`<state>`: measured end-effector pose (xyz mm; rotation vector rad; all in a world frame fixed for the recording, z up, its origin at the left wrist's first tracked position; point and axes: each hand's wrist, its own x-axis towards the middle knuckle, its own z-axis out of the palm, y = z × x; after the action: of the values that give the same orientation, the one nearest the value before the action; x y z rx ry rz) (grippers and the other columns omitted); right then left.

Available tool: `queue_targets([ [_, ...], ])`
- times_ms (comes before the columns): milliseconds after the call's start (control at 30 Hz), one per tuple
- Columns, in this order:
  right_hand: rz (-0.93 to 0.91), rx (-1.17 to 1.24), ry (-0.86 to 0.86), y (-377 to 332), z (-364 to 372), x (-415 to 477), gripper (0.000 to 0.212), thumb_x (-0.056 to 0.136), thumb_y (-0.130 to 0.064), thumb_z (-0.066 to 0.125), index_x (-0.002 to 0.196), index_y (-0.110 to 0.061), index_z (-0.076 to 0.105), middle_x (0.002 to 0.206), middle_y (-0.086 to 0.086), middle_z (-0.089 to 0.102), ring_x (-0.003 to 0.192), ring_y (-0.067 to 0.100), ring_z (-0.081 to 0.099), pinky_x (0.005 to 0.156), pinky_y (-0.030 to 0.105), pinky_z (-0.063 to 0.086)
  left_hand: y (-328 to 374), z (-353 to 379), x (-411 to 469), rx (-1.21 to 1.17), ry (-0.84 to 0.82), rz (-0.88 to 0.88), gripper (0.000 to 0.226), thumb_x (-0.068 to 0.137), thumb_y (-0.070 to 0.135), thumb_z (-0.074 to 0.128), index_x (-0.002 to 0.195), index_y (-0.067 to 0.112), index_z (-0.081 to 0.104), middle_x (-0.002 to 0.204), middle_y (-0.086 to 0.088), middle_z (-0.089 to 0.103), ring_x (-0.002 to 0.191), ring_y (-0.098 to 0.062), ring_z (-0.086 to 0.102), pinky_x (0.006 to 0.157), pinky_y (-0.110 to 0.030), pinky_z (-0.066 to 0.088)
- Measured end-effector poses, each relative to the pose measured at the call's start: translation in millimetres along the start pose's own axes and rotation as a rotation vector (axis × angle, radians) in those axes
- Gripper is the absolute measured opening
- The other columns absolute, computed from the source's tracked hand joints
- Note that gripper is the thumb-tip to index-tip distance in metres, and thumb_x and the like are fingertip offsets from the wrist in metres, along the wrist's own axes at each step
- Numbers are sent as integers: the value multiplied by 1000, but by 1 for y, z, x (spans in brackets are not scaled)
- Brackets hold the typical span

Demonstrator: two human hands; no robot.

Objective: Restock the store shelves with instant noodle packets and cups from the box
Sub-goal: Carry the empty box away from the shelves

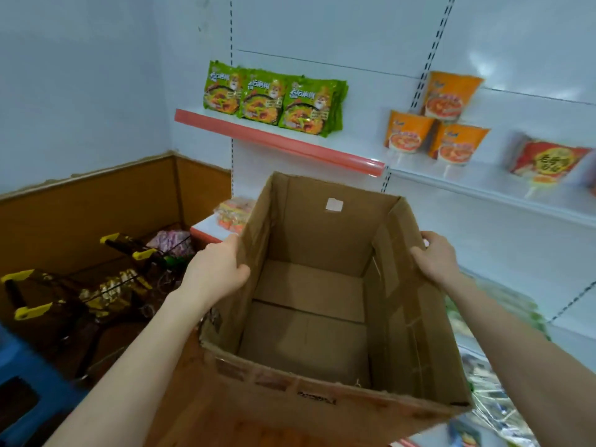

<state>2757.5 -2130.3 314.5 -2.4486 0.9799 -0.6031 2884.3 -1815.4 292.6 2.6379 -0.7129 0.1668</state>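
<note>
Cardboard box (322,227), scuffed, bottom flaps bare, is gripped at opposite rims by left hand (216,269) and right hand (438,256).

L hand (216,271) grips one side wall of the box (311,233) near its top edge, thumb inside, fingers curled over the outside; R hand (439,257) grips the opposite wall likewise, thumb inside the rim; both forearms bare, stretched fwd; hands well apart, approx. level.

Single head-worn wide-angle view, looking forward and down, close over the open box (309,227), facing the shelves (280,140)
</note>
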Motion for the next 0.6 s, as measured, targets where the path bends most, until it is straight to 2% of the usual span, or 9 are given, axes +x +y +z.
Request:
queue_targets([
  [67,58,-14,35,25,-24,-9,32,84,-3,51,116,4,56,121,26,57,114,39,51,91,36,39,26,10,1,-35,-24,77,41,85,22,55,123,11,45,95,-9,64,82,-24,62,52,-23,39],
  [100,91,-23,52,37,-35,-14,33,85,-4,51,117,3,55,122,25,57,114,39,50,92,37,39,38,15,2,-68,-36,113,43,85,22,55,126,11,44,98,-8,64,83,-22,62,53,-22,40],
  [233,215,-61,124,79,-76,-31,39,86,-7,50,124,0,52,127,22,55,117,39,49,95,39,40,83,32,14,-163,-121,239,45,83,22,56,126,11,44,104,-11,64,90,-27,61,72,-34,53],
  [300,277,-74,167,97,-93,-39,39,86,-7,50,125,-1,51,127,21,55,116,38,50,94,38,40,104,40,23,-185,-147,305,44,81,22,55,123,12,45,104,-12,65,93,-30,61,77,-37,53],
  [367,340,-90,217,111,-107,-48,39,86,-6,49,124,-1,52,126,21,55,115,38,50,94,38,40,126,47,33,-186,-165,386,43,81,21,54,123,12,47,106,-12,65,95,-31,60,74,-30,49],
  [467,434,-95,297,128,-126,-64,36,85,-4,49,121,0,53,122,21,58,112,38,52,91,37,41,157,56,44,-180,-194,509,41,84,18,52,123,12,45,101,-9,65,81,-24,58,56,-24,41],
  [500,462,-96,327,134,-132,-70,35,84,-4,49,119,0,54,120,22,59,110,38,52,90,38,41,166,58,47,-187,-204,542,40,84,19,52,123,13,45,97,-8,65,79,-23,58,55,-26,41],
  [600,545,-120,397,148,-148,-90,33,83,-4,49,115,1,56,117,22,60,108,39,53,89,39,41,195,68,58,-198,-228,640,44,83,20,52,125,14,44,97,-8,64,84,-26,61,64,-32,50],
])
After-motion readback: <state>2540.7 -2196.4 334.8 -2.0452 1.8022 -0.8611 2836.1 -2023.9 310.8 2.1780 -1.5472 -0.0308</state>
